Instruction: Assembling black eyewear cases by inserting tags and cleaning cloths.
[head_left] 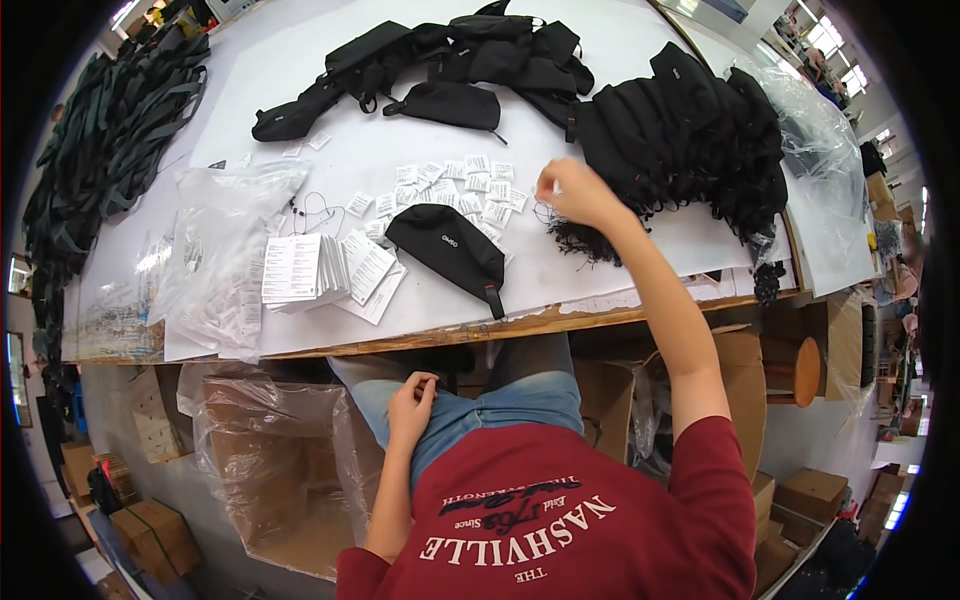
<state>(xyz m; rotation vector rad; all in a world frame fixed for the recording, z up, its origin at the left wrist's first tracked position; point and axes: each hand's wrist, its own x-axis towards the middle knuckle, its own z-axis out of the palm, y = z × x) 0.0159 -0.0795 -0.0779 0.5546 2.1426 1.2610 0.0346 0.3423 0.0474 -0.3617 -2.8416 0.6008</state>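
**Right hand pinching at the packet scatter, left hand resting on the lap**

The right hand (572, 193) reaches out over the white surface (330, 150) toward one o'clock, its fingers pressed together in a pinch on something small and pale; what exactly it holds is too small to tell. It sits at the three o'clock edge of a scatter of small white packets (462, 185), with a tangle of thin black cords (585, 242) just beside it at six o'clock. The left hand (412, 400) lies below the surface edge, loosely curled on the blue jeans (480, 410), holding nothing that can be seen.

A single black pouch (447, 250) lies flat near the front edge, just at six o'clock of the packets. At its nine o'clock sits a stack of white printed leaflets (305, 268), and further that way clear plastic bags (215, 250). A heap of black pouches (690, 130) fills the three o'clock side, more black pouches (440, 60) spread at twelve o'clock, and dark straps (110, 130) pile at ten o'clock.
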